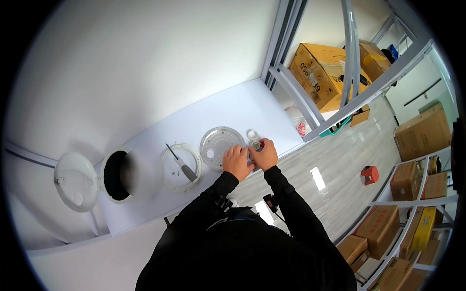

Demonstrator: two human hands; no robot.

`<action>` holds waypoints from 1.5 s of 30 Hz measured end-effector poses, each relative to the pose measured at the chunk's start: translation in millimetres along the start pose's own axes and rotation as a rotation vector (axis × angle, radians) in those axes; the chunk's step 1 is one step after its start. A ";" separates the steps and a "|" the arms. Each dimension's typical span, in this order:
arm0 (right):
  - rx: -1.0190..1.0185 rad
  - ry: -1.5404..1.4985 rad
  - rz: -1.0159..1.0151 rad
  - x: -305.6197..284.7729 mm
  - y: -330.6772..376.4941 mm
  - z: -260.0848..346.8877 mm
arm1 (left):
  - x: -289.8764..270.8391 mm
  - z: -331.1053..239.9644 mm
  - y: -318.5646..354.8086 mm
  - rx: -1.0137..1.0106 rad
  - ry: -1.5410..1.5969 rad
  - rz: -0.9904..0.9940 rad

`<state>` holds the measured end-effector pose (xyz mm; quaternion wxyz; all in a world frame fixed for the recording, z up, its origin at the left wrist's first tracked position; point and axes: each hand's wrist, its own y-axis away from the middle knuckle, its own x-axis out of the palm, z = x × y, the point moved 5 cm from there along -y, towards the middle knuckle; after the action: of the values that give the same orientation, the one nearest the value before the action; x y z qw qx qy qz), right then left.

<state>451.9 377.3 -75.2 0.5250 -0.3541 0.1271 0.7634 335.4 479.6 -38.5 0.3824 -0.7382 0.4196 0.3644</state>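
Both my hands meet over the front right part of the white table [242, 106]. My right hand [266, 156] is closed around a small round whitish piece [256, 144], its open ring-shaped top showing. My left hand [235, 163] is beside it with bent fingers, pressed against something small between the hands that I cannot make out. Just beyond them lies a small white round cap [252, 134]. Touching distance from my left fingers is a round perforated metal plate [218, 138]. Farther left, a grey-handled screwdriver [186, 170] rests across a white ring [199, 160], with several small screws [175, 173] inside it.
At the table's left end, a white cylindrical bin [145, 174] lies with its dark opening toward its hinged lid [73, 186]. A metal frame [296, 92] rises at the right. Beyond are cardboard boxes [320, 77], a red stool [370, 175] and shelves with cartons [383, 223].
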 end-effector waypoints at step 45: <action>-0.876 -0.674 0.290 -6.3 192.4 355.3 | -262.7 112.1 220.2 -0.133 1.643 -0.362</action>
<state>136.9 493.8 149.5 0.2306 -0.2545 -0.3285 0.8798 12.9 588.4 80.6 -0.0363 -0.8454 0.4174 -0.3313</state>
